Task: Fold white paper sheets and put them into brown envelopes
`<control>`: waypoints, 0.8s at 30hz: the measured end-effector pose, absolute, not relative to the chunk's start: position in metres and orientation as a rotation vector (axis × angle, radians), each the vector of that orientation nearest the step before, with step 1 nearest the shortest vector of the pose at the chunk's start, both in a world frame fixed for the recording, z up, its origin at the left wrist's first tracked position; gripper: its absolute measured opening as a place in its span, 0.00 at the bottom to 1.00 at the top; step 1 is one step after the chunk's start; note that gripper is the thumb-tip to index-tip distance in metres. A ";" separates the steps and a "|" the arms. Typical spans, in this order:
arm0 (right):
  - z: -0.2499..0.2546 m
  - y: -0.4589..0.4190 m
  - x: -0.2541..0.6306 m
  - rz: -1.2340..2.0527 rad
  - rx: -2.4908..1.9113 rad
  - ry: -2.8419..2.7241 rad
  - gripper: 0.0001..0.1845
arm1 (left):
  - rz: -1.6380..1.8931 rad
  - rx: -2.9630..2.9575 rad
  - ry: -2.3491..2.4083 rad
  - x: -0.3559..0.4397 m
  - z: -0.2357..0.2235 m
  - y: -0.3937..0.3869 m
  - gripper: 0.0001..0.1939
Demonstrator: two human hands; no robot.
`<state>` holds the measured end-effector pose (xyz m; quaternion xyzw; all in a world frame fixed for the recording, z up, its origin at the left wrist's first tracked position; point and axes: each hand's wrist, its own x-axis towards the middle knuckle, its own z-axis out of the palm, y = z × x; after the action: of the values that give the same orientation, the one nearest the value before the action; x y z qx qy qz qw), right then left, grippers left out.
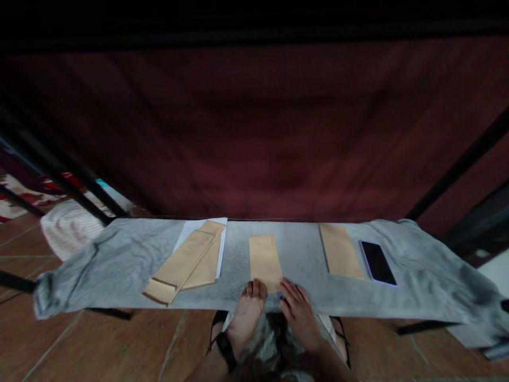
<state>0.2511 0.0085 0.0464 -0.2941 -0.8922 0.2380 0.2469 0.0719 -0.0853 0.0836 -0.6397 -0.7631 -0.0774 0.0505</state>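
A brown paper envelope (265,260) lies on the grey cloth in front of me, with small red print near its top right corner. My left hand (252,301) is at its lower left corner, fingers curled together and pressed onto the paper. At the lower right corner, my right hand (297,307) rests with its fingers stretched out and slightly apart, the fingertips touching the envelope's edge. To the left, several brown envelopes (186,254) overlap at a slant on top of white paper (220,260). Another brown envelope or stack (341,252) lies to the right.
A phone (378,262) in a pale purple case lies right of the right-hand envelopes. Grey cloth (131,254) covers the narrow table. Behind it hangs a dark red cloth (278,132), with dark metal bars (457,164) at both sides. Below is a tiled floor (159,339).
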 end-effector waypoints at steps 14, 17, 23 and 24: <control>0.074 -0.010 0.224 2.097 -0.896 -1.043 0.29 | -0.757 -2.004 -2.589 0.097 0.115 -0.097 0.28; 0.068 -0.010 0.222 2.049 -0.926 -1.002 0.26 | -1.584 -1.535 -2.712 0.102 0.103 -0.099 0.22; 0.074 -0.014 0.223 2.094 -1.004 -0.903 0.23 | -2.873 -0.479 -2.839 0.105 0.090 -0.092 0.25; 0.076 -0.015 0.223 2.114 -1.013 -0.881 0.24 | -2.945 -0.458 -2.798 0.105 0.089 -0.090 0.24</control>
<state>0.2230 -0.0148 0.0762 -0.3841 -0.3340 0.8018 0.3132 0.1049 -0.0902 0.0893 -0.0998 -0.6092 -0.6413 -0.4556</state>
